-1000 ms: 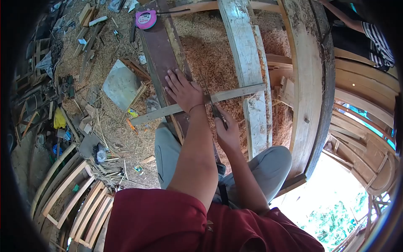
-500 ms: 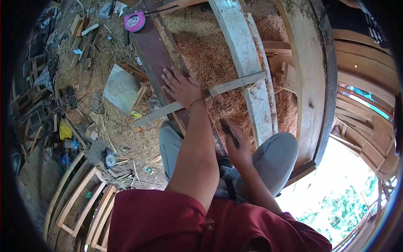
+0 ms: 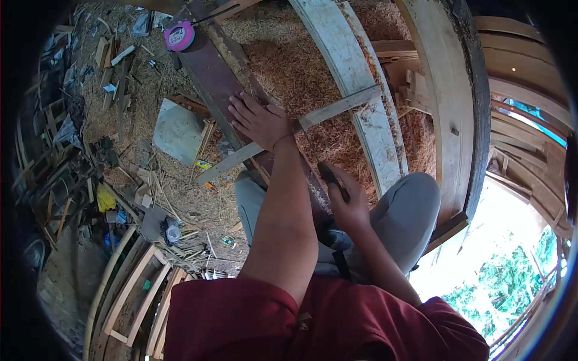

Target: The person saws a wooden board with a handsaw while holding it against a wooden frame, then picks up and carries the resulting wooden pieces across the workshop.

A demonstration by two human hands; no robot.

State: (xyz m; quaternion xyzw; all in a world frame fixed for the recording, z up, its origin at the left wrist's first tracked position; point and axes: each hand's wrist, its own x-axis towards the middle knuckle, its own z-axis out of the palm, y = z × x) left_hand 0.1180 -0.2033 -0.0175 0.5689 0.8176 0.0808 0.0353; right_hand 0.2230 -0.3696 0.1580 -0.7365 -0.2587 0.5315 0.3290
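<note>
My left hand (image 3: 263, 123) lies with fingers stretched out on a dark reddish-brown board (image 3: 208, 69), its wrist side over a thin wooden strip (image 3: 340, 107). The strip crosses the board and reaches a pale plank on the right. In my right hand (image 3: 350, 204), closed fingers grip the dark handle of what looks like a handsaw (image 3: 333, 180). Its thin blade, seen nearly edge-on, runs up to the strip just right of my left hand. Where blade and strip meet is too fine to make out clearly.
A pink tape measure (image 3: 179, 36) sits at the board's far end. Whitish planks (image 3: 343, 57) and a broad curved timber (image 3: 442, 114) stand to the right. Sawdust and wood scraps cover the ground. Slatted wooden frames (image 3: 135, 295) lie at lower left.
The head view has shifted slightly. My left hand stays flat on the board, and my right hand keeps its grip on the saw, with little visible movement along the strip.
</note>
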